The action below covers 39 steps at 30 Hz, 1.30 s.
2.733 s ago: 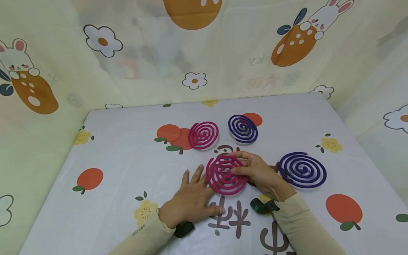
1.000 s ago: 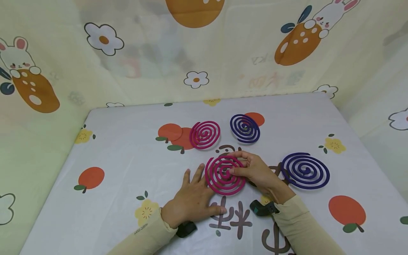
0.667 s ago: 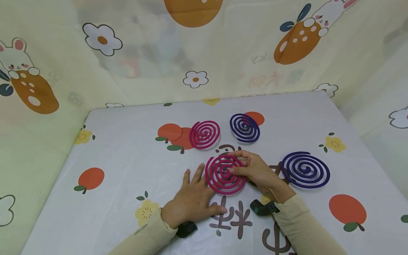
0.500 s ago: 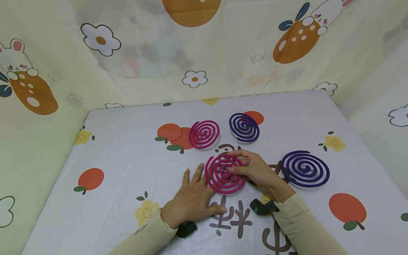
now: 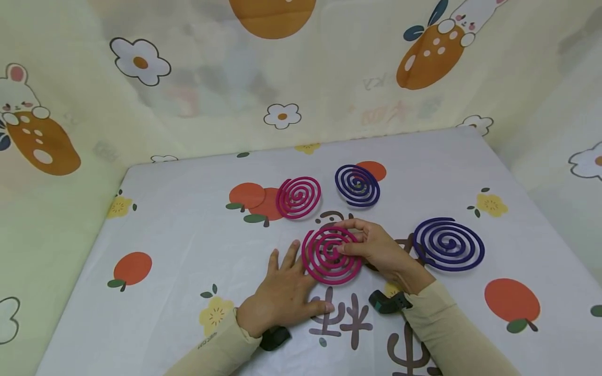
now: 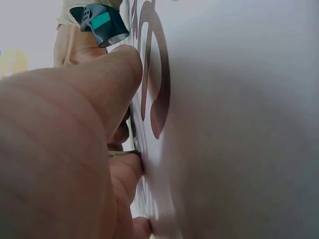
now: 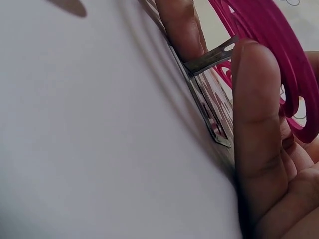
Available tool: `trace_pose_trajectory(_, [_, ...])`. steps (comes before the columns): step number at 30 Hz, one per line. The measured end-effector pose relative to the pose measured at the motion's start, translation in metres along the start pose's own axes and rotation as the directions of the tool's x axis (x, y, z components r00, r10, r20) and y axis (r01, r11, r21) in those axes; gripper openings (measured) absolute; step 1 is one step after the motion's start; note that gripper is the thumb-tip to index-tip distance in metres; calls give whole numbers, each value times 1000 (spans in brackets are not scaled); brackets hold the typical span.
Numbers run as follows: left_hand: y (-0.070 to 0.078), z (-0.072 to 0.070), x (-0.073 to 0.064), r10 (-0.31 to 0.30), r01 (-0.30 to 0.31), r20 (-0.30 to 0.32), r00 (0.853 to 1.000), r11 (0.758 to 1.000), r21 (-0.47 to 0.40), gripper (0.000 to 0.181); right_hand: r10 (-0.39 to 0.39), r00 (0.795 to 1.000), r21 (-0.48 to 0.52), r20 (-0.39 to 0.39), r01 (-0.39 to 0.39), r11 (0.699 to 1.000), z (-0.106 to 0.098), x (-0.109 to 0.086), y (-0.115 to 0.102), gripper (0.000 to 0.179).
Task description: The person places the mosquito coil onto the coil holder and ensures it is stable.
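In the head view, a pink mosquito coil stands slightly raised over the middle of the table. My right hand pinches this coil near its centre, thumb on top. Below the coil, the right wrist view shows a thin metal stand with a flat base on the cloth. Spread on the table to the left is my left hand, its fingers mostly straight and partly under the coil. Its fingertips press down by the metal stand in the left wrist view. The coil hides part of those fingers.
Behind the hands sit another pink coil and a dark blue coil. A larger dark blue coil lies to the right of my right wrist. The white patterned tablecloth ends at a printed curtain at the back.
The head view has shifted slightly. Both hands and all the coils keep the same places relative to the table.
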State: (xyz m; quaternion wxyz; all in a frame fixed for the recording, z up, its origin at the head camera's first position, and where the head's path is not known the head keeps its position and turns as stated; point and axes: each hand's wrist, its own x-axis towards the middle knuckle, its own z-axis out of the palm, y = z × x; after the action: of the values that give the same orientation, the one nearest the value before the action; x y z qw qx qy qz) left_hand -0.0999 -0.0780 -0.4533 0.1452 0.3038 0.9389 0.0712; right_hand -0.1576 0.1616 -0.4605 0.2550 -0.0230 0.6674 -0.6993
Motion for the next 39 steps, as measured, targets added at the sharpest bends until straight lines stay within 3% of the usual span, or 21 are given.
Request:
trace_pose_trajectory(17, [-1, 0, -2, -22, 23, 9, 1000, 999, -38, 85, 11, 1000, -10, 28, -11, 1000, 0, 1, -4, 60])
trace_pose_trajectory(39, [0, -1, -1, -17, 18, 25, 1000, 1000, -26, 83, 12, 998, -7, 55, -12, 1000, -4, -2, 0, 60])
